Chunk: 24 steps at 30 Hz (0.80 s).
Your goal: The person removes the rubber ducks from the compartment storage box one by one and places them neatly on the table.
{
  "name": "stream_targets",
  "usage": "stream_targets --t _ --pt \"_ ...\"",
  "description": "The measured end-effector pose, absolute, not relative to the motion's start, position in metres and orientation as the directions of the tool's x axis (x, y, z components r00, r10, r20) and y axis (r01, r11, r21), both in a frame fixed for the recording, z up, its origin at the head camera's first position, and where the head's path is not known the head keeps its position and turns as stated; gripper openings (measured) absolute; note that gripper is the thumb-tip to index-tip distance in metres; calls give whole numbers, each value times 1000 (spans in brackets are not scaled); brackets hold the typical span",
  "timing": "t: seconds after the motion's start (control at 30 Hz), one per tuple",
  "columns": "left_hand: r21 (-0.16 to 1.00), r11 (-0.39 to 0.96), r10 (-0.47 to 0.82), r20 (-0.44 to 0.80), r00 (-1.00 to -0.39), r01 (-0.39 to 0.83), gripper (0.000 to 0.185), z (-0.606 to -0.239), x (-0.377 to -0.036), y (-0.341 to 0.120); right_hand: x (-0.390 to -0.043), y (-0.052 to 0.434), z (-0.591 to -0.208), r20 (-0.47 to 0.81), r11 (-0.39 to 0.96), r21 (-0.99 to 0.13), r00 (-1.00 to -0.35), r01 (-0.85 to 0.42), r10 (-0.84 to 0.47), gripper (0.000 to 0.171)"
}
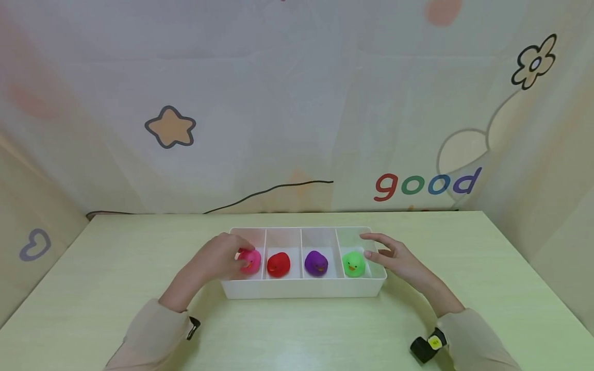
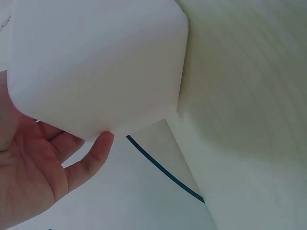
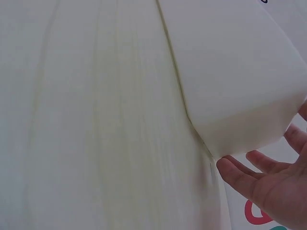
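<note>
Clamped on the pink duck [image 1: 252,263] in the tray's [image 1: 301,289] leftmost compartment, the left hand's [image 1: 224,257] grip should squeeze lightly — the right hand [image 1: 393,257], fingers apart, beside the green duck [image 1: 353,265].

You can read one word — "good" [image 1: 428,183], in coloured letters — on the hanging cloth [image 1: 278,118] facing you. On the black wrist device [image 1: 422,351], the yellow mark [image 1: 434,342] is too small for reading.

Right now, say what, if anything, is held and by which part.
The left hand is at the left side of the pink duck; whether it grips cannot be told. The right hand holds nothing.
</note>
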State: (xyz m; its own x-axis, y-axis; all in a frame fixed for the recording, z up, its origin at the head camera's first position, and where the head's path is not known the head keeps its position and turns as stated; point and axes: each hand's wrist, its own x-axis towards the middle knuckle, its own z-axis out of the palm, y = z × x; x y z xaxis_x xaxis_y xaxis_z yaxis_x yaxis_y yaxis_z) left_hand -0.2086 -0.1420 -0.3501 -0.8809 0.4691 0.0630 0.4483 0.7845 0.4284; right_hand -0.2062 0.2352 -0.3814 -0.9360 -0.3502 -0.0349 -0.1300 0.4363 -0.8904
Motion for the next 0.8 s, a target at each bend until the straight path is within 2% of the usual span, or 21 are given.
stream_targets --t 0.43,0.8 --pt "551 644 485 242 -840 531 24 -338 -195 -160 -207 234 -383 -40 450 -885 -941 -123 -337 51" --pt "622 614 427 256 -867 486 29 -329 -181 -179 -205 235 -381 -30 456 -878 -936 -142 -350 51"
